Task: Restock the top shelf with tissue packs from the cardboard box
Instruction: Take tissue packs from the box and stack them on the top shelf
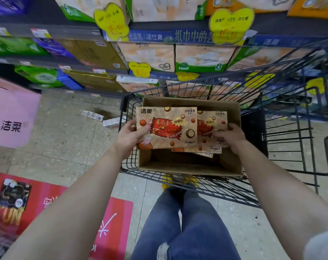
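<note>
Several tissue packs (167,126) | gripped: left hand (129,136), right hand (232,136) | seemingly over box (189,168)

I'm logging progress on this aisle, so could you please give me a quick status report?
Left hand grips top tissue pack. Right hand holds lower pack. Both over cardboard box in cart. Nothing in the way.

The top tissue pack (167,126) covers most of the lower packs (215,119) in the cardboard box (189,168), so their number cannot be told. The left hand's (130,136) fingers are hidden under that top pack. The right hand (232,136) covers the lower packs' corner. Above the box, yellow price tags (230,25) blur unreadably. Left of the box, a pink carton (11,117) is cut off at the edge.
</note>
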A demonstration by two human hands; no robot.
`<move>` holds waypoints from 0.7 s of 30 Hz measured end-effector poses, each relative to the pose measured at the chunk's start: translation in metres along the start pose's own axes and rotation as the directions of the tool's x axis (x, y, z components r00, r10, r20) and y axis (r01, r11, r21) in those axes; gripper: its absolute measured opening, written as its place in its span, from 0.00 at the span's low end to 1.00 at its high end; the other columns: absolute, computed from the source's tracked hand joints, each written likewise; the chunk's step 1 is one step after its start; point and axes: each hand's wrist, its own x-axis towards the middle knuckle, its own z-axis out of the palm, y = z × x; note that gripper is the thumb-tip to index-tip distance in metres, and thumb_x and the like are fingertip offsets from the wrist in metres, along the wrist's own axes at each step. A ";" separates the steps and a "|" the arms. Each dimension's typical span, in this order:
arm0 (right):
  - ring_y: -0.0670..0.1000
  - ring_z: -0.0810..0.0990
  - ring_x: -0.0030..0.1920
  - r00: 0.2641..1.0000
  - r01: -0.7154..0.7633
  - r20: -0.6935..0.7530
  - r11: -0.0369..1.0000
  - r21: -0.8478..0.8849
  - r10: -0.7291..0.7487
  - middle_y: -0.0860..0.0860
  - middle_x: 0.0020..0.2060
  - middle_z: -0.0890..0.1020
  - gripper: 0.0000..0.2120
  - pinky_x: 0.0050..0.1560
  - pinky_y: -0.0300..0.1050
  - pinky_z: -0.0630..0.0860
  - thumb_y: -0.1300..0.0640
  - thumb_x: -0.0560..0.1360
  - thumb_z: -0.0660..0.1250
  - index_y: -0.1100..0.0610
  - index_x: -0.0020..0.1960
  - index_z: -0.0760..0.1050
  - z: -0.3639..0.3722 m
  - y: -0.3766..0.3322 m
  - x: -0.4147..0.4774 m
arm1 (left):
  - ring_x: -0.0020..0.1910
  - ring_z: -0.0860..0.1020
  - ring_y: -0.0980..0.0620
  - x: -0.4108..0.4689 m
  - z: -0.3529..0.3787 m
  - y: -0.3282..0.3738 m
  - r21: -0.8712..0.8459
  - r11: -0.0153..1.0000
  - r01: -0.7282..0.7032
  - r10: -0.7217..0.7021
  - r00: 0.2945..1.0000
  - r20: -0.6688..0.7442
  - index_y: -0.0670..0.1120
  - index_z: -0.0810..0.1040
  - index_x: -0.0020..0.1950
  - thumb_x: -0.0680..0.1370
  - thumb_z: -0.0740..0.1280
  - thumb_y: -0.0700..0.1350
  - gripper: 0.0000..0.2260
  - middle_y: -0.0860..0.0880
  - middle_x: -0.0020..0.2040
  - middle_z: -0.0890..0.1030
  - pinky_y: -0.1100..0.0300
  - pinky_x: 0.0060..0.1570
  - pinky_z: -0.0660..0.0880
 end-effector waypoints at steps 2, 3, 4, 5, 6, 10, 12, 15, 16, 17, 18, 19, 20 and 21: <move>0.58 0.77 0.66 0.999 -0.023 0.043 0.998 0.066 0.020 0.54 0.67 0.78 0.43 0.62 0.55 0.75 0.62 0.69 0.80 0.53 0.78 0.63 -0.004 0.001 0.001 | 0.52 0.87 0.46 -0.002 -0.001 -0.002 -0.006 1.000 -0.008 0.008 1.000 -0.005 0.46 0.72 0.75 0.76 0.77 0.43 0.29 0.44 0.59 0.85 0.50 0.48 0.85; 0.59 0.77 0.66 0.998 -0.027 0.059 0.996 0.088 0.022 0.55 0.67 0.77 0.45 0.63 0.57 0.75 0.63 0.68 0.80 0.53 0.78 0.61 -0.004 0.002 0.001 | 0.52 0.87 0.47 -0.002 0.000 -0.003 -0.007 1.000 -0.013 0.013 1.000 -0.003 0.47 0.71 0.75 0.76 0.77 0.43 0.29 0.45 0.59 0.85 0.51 0.47 0.85; 0.59 0.77 0.66 0.998 -0.025 0.066 0.996 0.084 0.019 0.56 0.67 0.77 0.47 0.63 0.56 0.75 0.63 0.67 0.81 0.52 0.79 0.60 -0.005 0.003 0.001 | 0.52 0.87 0.47 -0.003 0.001 -0.004 -0.010 1.000 -0.015 0.015 1.000 -0.003 0.47 0.71 0.76 0.76 0.77 0.43 0.30 0.45 0.59 0.85 0.51 0.48 0.85; 0.58 0.77 0.66 0.998 -0.018 0.066 0.997 0.080 0.013 0.55 0.67 0.77 0.48 0.62 0.55 0.74 0.63 0.66 0.82 0.52 0.79 0.59 -0.004 0.003 0.001 | 0.52 0.87 0.47 -0.002 0.001 -0.004 -0.014 1.000 -0.015 0.015 1.000 -0.006 0.47 0.70 0.76 0.76 0.77 0.43 0.30 0.44 0.59 0.85 0.49 0.49 0.85; 0.57 0.77 0.66 0.998 -0.016 0.067 0.996 0.083 0.011 0.54 0.66 0.78 0.50 0.60 0.54 0.73 0.62 0.65 0.82 0.52 0.80 0.59 -0.005 0.003 0.000 | 0.53 0.87 0.47 -0.001 0.002 -0.004 -0.022 1.000 -0.015 0.014 1.000 -0.008 0.48 0.69 0.77 0.76 0.77 0.43 0.31 0.45 0.59 0.85 0.48 0.52 0.84; 0.54 0.83 0.58 0.991 -0.034 0.130 0.988 0.150 0.015 0.52 0.59 0.84 0.44 0.47 0.50 0.78 0.49 0.64 0.83 0.52 0.75 0.70 -0.011 0.002 0.002 | 0.54 0.87 0.47 0.004 0.000 -0.008 -0.035 0.999 -0.042 0.041 0.999 -0.022 0.49 0.69 0.78 0.76 0.77 0.44 0.32 0.46 0.60 0.85 0.45 0.56 0.83; 0.53 0.85 0.53 0.986 -0.015 0.164 0.990 0.140 -0.008 0.53 0.55 0.86 0.32 0.45 0.49 0.79 0.50 0.68 0.81 0.52 0.69 0.77 -0.014 -0.002 0.000 | 0.55 0.87 0.47 0.005 -0.003 -0.010 -0.018 0.999 -0.044 0.044 0.999 -0.024 0.50 0.71 0.77 0.75 0.78 0.46 0.32 0.46 0.60 0.85 0.46 0.55 0.84; 0.52 0.85 0.52 0.985 0.030 0.165 0.993 0.117 -0.049 0.54 0.55 0.86 0.24 0.50 0.50 0.80 0.54 0.72 0.79 0.53 0.67 0.78 -0.016 -0.007 -0.006 | 0.57 0.86 0.45 0.004 -0.007 -0.012 -0.037 0.999 -0.034 0.033 0.999 -0.034 0.50 0.70 0.77 0.73 0.79 0.46 0.34 0.45 0.62 0.84 0.45 0.54 0.84; 0.51 0.85 0.50 0.986 0.035 0.161 0.993 0.109 -0.052 0.53 0.55 0.86 0.24 0.47 0.48 0.80 0.54 0.72 0.78 0.53 0.67 0.78 -0.016 -0.009 -0.010 | 0.56 0.86 0.45 0.003 -0.008 -0.012 -0.062 0.998 -0.030 0.028 0.999 -0.040 0.51 0.69 0.77 0.74 0.78 0.44 0.34 0.45 0.62 0.84 0.45 0.52 0.84; 0.49 0.84 0.48 0.986 0.044 0.157 0.994 0.105 -0.060 0.53 0.54 0.86 0.24 0.43 0.46 0.79 0.55 0.73 0.78 0.53 0.67 0.78 -0.016 -0.009 -0.013 | 0.55 0.86 0.45 0.001 -0.008 -0.012 -0.083 0.996 -0.028 0.024 0.999 -0.042 0.51 0.68 0.78 0.75 0.78 0.42 0.34 0.44 0.63 0.83 0.46 0.50 0.84; 0.48 0.84 0.46 0.988 0.048 0.140 0.993 0.109 -0.064 0.52 0.53 0.86 0.23 0.40 0.44 0.78 0.55 0.73 0.78 0.53 0.66 0.78 -0.016 -0.009 -0.016 | 0.55 0.87 0.45 -0.002 -0.008 -0.011 -0.096 0.995 -0.027 0.024 0.999 -0.036 0.51 0.67 0.78 0.76 0.77 0.40 0.34 0.44 0.63 0.83 0.47 0.48 0.85; 0.48 0.85 0.46 0.989 0.056 0.128 0.991 0.118 -0.071 0.53 0.53 0.86 0.23 0.38 0.43 0.78 0.55 0.73 0.78 0.54 0.66 0.78 -0.016 -0.009 -0.019 | 0.55 0.87 0.45 -0.006 -0.008 -0.010 -0.106 0.994 -0.027 0.024 0.999 -0.027 0.50 0.68 0.78 0.76 0.76 0.40 0.32 0.43 0.63 0.84 0.48 0.47 0.85; 0.48 0.86 0.45 0.990 0.062 0.120 0.990 0.124 -0.077 0.53 0.52 0.87 0.22 0.38 0.43 0.79 0.55 0.73 0.78 0.54 0.66 0.79 -0.015 -0.011 -0.025 | 0.55 0.87 0.44 -0.010 -0.009 -0.008 -0.113 0.993 -0.033 0.030 0.999 -0.021 0.49 0.69 0.77 0.76 0.76 0.39 0.31 0.43 0.63 0.84 0.48 0.46 0.85; 0.48 0.86 0.45 0.990 0.073 0.113 0.990 0.124 -0.087 0.53 0.51 0.87 0.22 0.38 0.43 0.80 0.55 0.73 0.78 0.54 0.65 0.79 -0.015 -0.015 -0.031 | 0.54 0.87 0.44 -0.015 -0.010 -0.004 -0.118 0.992 -0.040 0.038 0.999 -0.018 0.49 0.70 0.76 0.76 0.76 0.39 0.30 0.43 0.62 0.84 0.48 0.46 0.85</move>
